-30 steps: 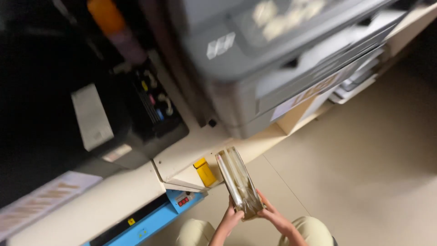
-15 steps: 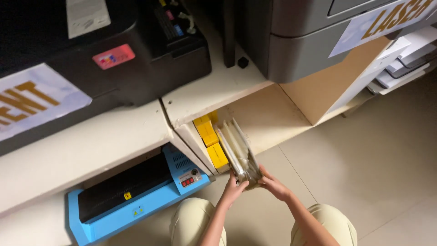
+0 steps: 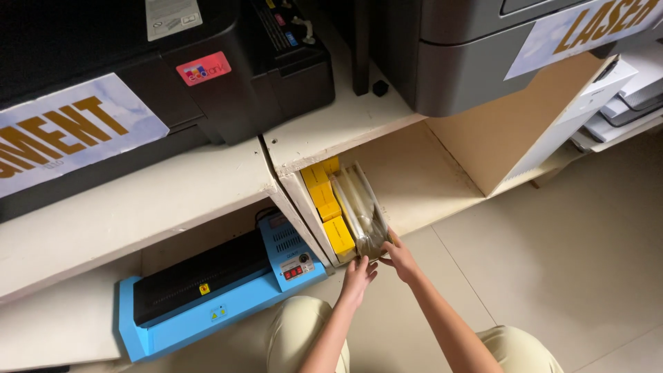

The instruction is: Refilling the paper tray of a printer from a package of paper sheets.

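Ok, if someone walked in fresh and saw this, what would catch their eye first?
Probably the two hands, left hand and right hand, meeting at the near end of a clear plastic packet standing on edge in the shelf opening beside yellow boxes. Then the bright blue laminator under the shelf to the left, and the black printer on top.

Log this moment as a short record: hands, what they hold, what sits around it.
left hand: at the near bottom corner of the clear plastic packet
right hand: on the packet's near edge
packet: on edge in the lower shelf bay, against the yellow boxes
neighbouring bay: blue laminator
shelf top: black printer, grey printer
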